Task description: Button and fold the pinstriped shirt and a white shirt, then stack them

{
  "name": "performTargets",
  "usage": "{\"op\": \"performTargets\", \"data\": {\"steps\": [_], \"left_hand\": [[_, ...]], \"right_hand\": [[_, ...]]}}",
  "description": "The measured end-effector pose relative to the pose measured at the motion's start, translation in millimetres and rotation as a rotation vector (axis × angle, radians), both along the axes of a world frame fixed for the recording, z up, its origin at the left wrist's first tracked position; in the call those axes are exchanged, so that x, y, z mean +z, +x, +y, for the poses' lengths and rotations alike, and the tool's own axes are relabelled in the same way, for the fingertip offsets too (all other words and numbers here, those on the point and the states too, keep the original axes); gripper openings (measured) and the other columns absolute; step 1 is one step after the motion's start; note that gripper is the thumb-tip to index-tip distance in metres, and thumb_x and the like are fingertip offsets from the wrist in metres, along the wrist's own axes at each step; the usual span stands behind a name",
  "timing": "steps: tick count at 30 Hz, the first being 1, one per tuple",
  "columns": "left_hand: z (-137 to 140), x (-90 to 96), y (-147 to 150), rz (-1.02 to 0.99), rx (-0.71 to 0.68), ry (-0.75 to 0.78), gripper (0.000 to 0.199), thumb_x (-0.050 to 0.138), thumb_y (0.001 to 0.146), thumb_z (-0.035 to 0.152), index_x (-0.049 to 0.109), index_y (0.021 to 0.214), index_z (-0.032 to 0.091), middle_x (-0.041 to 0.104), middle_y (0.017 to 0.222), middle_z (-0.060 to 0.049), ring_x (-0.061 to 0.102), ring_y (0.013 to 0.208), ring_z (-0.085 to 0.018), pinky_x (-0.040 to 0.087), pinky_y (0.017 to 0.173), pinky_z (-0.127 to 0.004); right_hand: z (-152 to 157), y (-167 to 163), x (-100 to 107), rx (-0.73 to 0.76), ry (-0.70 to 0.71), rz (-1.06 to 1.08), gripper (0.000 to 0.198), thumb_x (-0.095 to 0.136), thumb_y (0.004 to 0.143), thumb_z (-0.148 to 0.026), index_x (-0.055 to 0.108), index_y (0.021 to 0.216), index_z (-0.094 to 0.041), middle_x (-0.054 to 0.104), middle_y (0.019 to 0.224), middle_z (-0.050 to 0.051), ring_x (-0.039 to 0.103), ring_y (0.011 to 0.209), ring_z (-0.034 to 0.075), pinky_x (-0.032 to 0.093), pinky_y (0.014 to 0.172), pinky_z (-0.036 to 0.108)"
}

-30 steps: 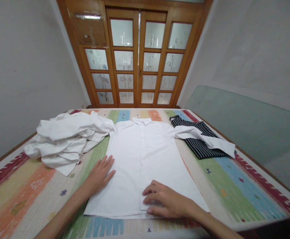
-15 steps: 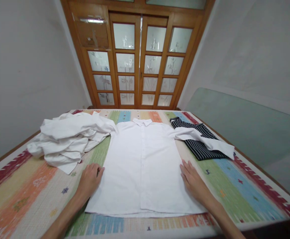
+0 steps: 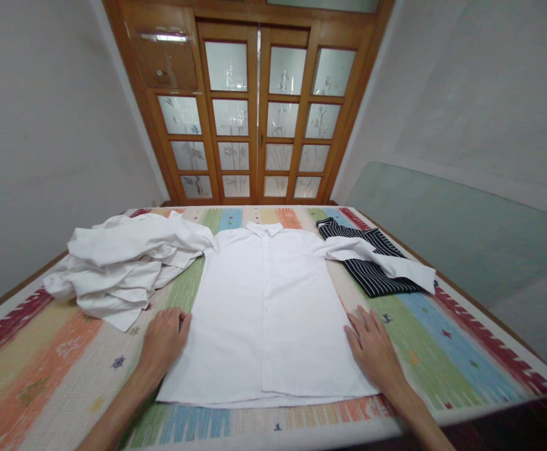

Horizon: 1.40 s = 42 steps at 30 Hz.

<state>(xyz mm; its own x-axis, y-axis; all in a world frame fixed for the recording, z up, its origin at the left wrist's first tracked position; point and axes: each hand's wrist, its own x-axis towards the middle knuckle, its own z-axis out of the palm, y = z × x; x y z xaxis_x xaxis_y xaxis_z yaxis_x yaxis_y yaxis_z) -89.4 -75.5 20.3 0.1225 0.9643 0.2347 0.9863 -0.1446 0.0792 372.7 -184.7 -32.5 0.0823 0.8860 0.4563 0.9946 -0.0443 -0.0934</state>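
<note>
A white button-up shirt lies flat and front up, with its collar at the far end and its hem toward me. My left hand rests at the shirt's left edge, fingers bent down toward the cloth and thumb by the fabric; nothing shows in it. Along the right edge lies my right hand, fingers stretched out and apart, thumb at the shirt's side. The right sleeve reaches out over a folded black garment with white stripes. The left sleeve runs against a crumpled white cloth heap, where its end cannot be made out.
Beneath everything is a bed-like surface with a colourful striped cover. A pale green panel stands along the right wall. Beyond the far edge are wooden doors with glass panes.
My right hand has shifted slightly right, its fingers now more spread and away from the shirt's edge. The left hand stays by the left edge. The whole view has moved a little.
</note>
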Motion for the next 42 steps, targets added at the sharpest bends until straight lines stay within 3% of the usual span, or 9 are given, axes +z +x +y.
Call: {"op": "performTargets", "data": {"steps": [4, 7, 11, 15, 22, 28, 34, 38, 42], "left_hand": [[11.5, 1.8, 13.5, -0.055, 0.016, -0.026, 0.032, 0.04, 0.09, 0.04, 0.062, 0.088, 0.017, 0.069, 0.09, -0.012, 0.062, 0.093, -0.027, 0.045, 0.082, -0.036], [28.0, 4.8, 20.6, -0.112, 0.029, -0.118, 0.027, 0.041, 0.09, 0.036, 0.06, 0.084, 0.017, 0.069, 0.088, -0.01, 0.064, 0.088, -0.024, 0.045, 0.076, -0.032], [52.4, 12.7, 22.2, -0.22, 0.064, -0.289, 0.021, 0.041, 0.088, 0.031, 0.056, 0.08, 0.019, 0.069, 0.08, -0.006, 0.066, 0.079, -0.021, 0.043, 0.068, -0.028], [61.4, 17.4, 23.4, -0.274, 0.106, -0.333, 0.027, 0.039, 0.091, 0.033, 0.055, 0.1, 0.014, 0.07, 0.081, -0.007, 0.068, 0.08, -0.023, 0.044, 0.066, -0.027], [41.8, 10.2, 34.9, -0.003, 0.154, -0.23, 0.03, 0.028, 0.098, 0.026, 0.052, 0.108, 0.012, 0.07, 0.083, -0.014, 0.07, 0.082, -0.026, 0.046, 0.067, -0.031], [34.2, 9.0, 40.0, 0.11, 0.142, -0.191, 0.036, 0.022, 0.099, 0.025, 0.052, 0.113, 0.009, 0.07, 0.083, -0.017, 0.07, 0.082, -0.029, 0.049, 0.066, -0.034], [15.3, 17.5, 41.3, 0.14, 0.169, -0.198, 0.048, 0.031, 0.098, 0.042, 0.047, 0.126, 0.007, 0.071, 0.084, -0.017, 0.07, 0.084, -0.033, 0.051, 0.067, -0.037], [-4.5, 4.1, 33.4, 0.219, 0.161, -0.143, 0.048, 0.023, 0.1, 0.03, 0.046, 0.132, 0.003, 0.071, 0.075, -0.018, 0.071, 0.078, -0.032, 0.052, 0.063, -0.037], [-12.6, -13.5, 22.7, 0.26, 0.111, -0.075, 0.051, 0.014, 0.101, 0.023, 0.057, 0.122, 0.005, 0.07, 0.071, -0.018, 0.071, 0.073, -0.031, 0.052, 0.06, -0.036]], "right_hand": [[3.7, -8.4, 18.5, -0.05, -0.008, 0.049, 0.027, 0.043, 0.09, -0.036, 0.064, 0.088, -0.018, 0.063, 0.1, 0.018, 0.055, 0.101, 0.033, 0.043, 0.092, 0.051], [7.7, -12.5, 22.9, -0.025, -0.035, 0.16, 0.023, 0.043, 0.089, -0.034, 0.059, 0.081, -0.02, 0.063, 0.084, 0.012, 0.058, 0.083, 0.028, 0.047, 0.08, 0.043], [11.4, -13.9, 23.8, -0.027, -0.08, 0.373, 0.021, 0.037, 0.091, -0.035, 0.053, 0.089, -0.021, 0.065, 0.076, 0.006, 0.063, 0.071, 0.022, 0.047, 0.067, 0.032], [9.6, -17.7, 27.7, -0.111, -0.117, 0.292, 0.027, 0.033, 0.095, -0.035, 0.05, 0.107, -0.018, 0.068, 0.074, 0.005, 0.066, 0.066, 0.022, 0.042, 0.058, 0.029], [5.6, -18.4, 24.3, -0.233, -0.211, -0.058, 0.026, 0.033, 0.1, -0.034, 0.052, 0.108, -0.018, 0.068, 0.064, 0.007, 0.064, 0.053, 0.022, 0.024, 0.046, 0.025], [5.8, -9.9, 26.2, -0.174, -0.22, -0.05, 0.022, 0.038, 0.099, -0.034, 0.055, 0.099, -0.019, 0.068, 0.063, 0.005, 0.064, 0.054, 0.019, 0.023, 0.048, 0.024], [-9.6, -21.2, 46.8, -0.293, -0.387, 0.023, 0.032, 0.039, 0.098, -0.043, 0.05, 0.117, -0.019, 0.07, 0.068, 0.006, 0.07, 0.067, 0.025, 0.032, 0.053, 0.026], [-22.6, -24.5, 47.0, -0.345, -0.439, -0.009, 0.035, 0.037, 0.099, -0.043, 0.049, 0.121, -0.019, 0.071, 0.071, 0.008, 0.07, 0.067, 0.027, 0.033, 0.051, 0.027], [-26.2, -17.6, 37.7, -0.322, -0.42, -0.05, 0.029, 0.039, 0.1, -0.04, 0.053, 0.115, -0.019, 0.07, 0.066, 0.007, 0.07, 0.065, 0.027, 0.029, 0.048, 0.025]]}}
